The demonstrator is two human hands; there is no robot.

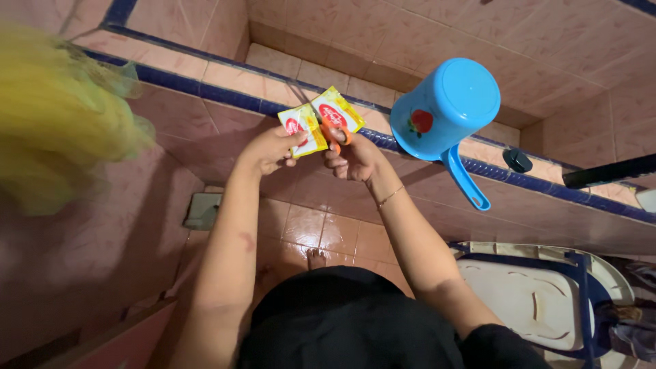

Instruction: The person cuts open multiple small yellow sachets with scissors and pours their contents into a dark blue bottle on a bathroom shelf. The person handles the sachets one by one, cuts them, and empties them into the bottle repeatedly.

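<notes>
Left hand [272,149]: closed in a pinch; the lower edge of a pair of joined yellow foil sachets with red oval marks [320,117] is gripped between thumb and fingers. The sachets are held up in front of the tiled ledge, fanned apart at the top.

Right hand [352,158]: curled shut around the orange plastic handles of a small pair of scissors [336,135], fingers through the loops. The scissors are placed at the gap between the two sachets. The blades are hidden behind the sachets; whether they are open or shut cannot be told. A thin bracelet [390,197] is worn on the right wrist.

A light blue plastic dipper with a long handle [444,109] is seen upside down on the pink tiled ledge with dark blue trim [225,92], just right of the hands. A yellow mesh object [58,113] at left is blurred and cut off by the frame edge.
</notes>
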